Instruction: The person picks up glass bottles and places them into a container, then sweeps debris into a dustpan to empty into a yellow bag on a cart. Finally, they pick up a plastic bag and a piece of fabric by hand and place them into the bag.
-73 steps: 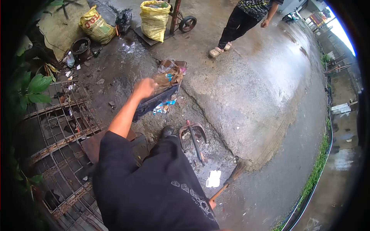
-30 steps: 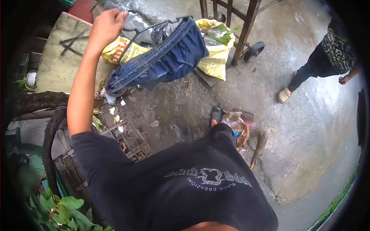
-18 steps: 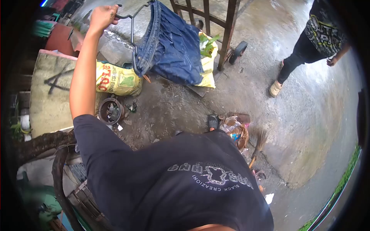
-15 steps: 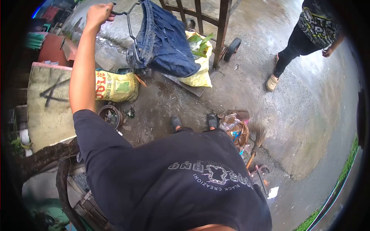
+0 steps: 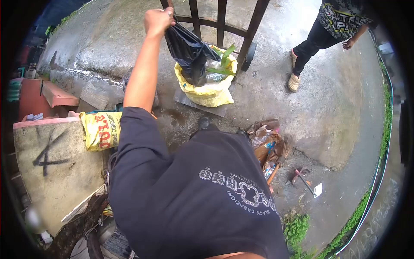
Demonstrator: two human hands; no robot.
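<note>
My left hand [image 5: 158,21] is closed at the top of a black plastic bag [image 5: 189,49], beside the upper frame of the hand cart. From the hand the bag hangs down into the mouth of an open yellow sack [image 5: 207,95]. Green leaves [image 5: 226,58] and something clear, like plastic, show in the sack next to the bag. The sack stands on a flat plate [image 5: 200,107] at the foot of a hand cart [image 5: 221,21] with dark bars. My right hand is out of the frame.
Another person [image 5: 317,43] stands to the right. Crumpled rubbish [image 5: 265,140] lies by a broom [image 5: 284,149] near my feet. A pink-handled tool [image 5: 304,177] rests on the wet concrete. At left are a printed yellow sack [image 5: 101,129] and a marked board [image 5: 56,166].
The dark blue container with a wire handle that my left hand held has left view. The hand now grips the black bag, and the yellow sack's open mouth shows. The view has shifted.
</note>
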